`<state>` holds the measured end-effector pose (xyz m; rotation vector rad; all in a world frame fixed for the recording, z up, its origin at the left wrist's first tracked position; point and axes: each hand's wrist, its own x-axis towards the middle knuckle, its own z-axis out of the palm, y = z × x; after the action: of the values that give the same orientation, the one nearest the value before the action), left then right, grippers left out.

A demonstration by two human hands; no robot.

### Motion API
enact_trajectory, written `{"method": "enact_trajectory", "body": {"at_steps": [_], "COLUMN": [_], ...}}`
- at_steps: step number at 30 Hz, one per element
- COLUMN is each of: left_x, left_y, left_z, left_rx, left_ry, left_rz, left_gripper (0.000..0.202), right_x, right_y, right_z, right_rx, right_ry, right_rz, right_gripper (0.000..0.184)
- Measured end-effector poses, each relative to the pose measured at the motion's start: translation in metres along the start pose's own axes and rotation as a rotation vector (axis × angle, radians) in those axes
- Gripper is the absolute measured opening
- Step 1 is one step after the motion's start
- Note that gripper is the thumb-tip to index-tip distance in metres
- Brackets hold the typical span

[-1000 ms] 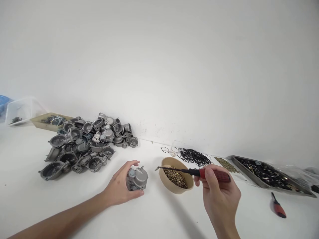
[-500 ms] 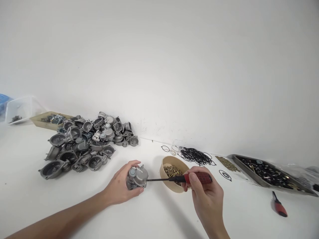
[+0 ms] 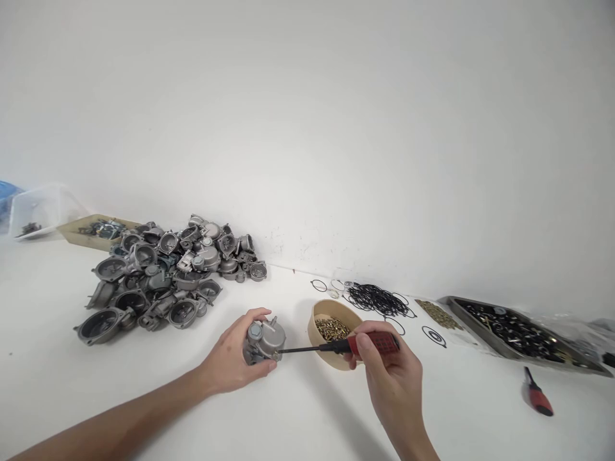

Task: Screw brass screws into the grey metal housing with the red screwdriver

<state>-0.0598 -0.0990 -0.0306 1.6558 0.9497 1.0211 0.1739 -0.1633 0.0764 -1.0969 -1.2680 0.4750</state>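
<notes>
Now left hand (image 3: pixel 229 366) grip closed around carburetor (image 3: pixel 263 342), right hand (image 3: pixel 391 378) gripping screwdriver (image 3: pixel 336 347), bowl (image 3: pixel 321 314) of brass screws (image 3: pixel 332 329).

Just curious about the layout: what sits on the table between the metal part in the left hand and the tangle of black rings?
In the head view, a tan bowl of small brass screws sits between the metal part and the black rings.

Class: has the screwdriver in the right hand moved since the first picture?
Yes. The screwdriver has swung left across the bowl; its tip now meets the metal part held by the left hand.
</notes>
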Motion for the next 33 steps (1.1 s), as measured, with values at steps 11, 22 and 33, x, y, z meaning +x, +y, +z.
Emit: {"method": "enact_trajectory", "body": {"at_steps": [11,22,33], "left_x": [-0.001,-0.0018,-0.002], "left_y": [-0.0043,-0.0024,-0.0013], "left_z": [-0.0009,-0.0013,-0.0019], "left_rx": [0.004,-0.034,-0.003], "left_ry": [0.011,0.019,0.017], "left_rz": [0.021,0.004,0.007], "left_gripper": [0.079,0.077,0.076], "right_x": [0.0017,0.001,0.0005], "right_y": [0.0029,0.0023,0.001], "right_z": [-0.003,-0.0031,-0.0018], "right_rx": [-0.043,-0.034,-0.015], "right_ry": [-0.017,-0.004,0.008], "right_rz": [-0.035,-0.029,-0.032], "right_gripper": [0.028,0.026,0.026]}}
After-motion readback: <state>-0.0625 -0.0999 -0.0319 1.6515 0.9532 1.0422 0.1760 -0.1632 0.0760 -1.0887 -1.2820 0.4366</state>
